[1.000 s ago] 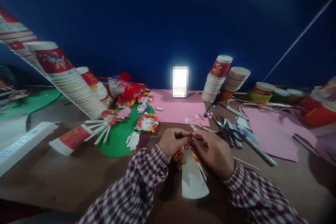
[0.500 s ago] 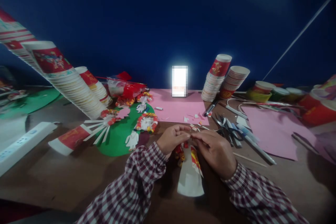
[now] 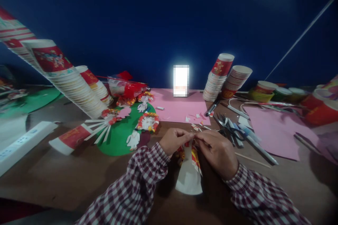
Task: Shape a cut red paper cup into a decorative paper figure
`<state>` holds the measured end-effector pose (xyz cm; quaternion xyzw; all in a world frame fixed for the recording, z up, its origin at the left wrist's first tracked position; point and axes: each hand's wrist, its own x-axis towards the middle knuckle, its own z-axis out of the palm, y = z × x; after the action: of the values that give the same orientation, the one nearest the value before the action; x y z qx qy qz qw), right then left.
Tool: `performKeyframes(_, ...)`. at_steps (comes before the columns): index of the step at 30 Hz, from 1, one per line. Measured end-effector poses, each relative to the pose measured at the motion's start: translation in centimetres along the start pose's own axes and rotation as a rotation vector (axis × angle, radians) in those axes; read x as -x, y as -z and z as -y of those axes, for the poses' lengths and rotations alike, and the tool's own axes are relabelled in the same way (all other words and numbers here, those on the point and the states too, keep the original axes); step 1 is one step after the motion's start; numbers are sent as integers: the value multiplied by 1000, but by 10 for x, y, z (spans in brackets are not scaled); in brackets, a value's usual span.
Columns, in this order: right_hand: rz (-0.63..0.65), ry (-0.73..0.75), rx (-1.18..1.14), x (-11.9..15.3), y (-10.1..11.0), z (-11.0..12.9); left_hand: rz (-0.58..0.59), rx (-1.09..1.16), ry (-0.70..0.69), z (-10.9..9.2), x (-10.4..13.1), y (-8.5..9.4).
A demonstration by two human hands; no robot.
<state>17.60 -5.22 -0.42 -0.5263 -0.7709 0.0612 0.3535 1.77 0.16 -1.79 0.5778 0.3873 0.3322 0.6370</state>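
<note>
My left hand (image 3: 174, 140) and my right hand (image 3: 218, 149) meet at the fingertips in the middle of the view, both pinched on the far end of a cut paper cup piece (image 3: 188, 181). Its wide white flap fans out toward me below the hands. Red and yellow printed strips of the piece (image 3: 194, 158) show between the palms, partly curled. The exact spot under my fingertips is hidden.
Left are tall cup stacks (image 3: 68, 81), a lying cup (image 3: 71, 139), a power strip (image 3: 22, 144) and a green sheet (image 3: 113, 146) with paper cutouts. Beyond my hands lies pink paper (image 3: 179, 107) with scraps. Scissors (image 3: 232, 130), pens and more cups stand or lie right.
The fingers of my left hand have closed in more toward the thumb. The white flap of the cup piece has swung slightly left.
</note>
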Motion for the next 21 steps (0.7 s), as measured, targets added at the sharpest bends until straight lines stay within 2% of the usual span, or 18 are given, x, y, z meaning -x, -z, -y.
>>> performKeyframes(9, 74, 25, 15, 0, 1, 0, 4, 71, 63, 5, -1, 2)
performKeyframes(15, 46, 43, 9, 1, 0, 0, 6, 120, 111, 6, 0, 1)
performKeyframes(21, 13, 25, 23, 2, -2, 0, -20, 86, 103, 6, 1, 0)
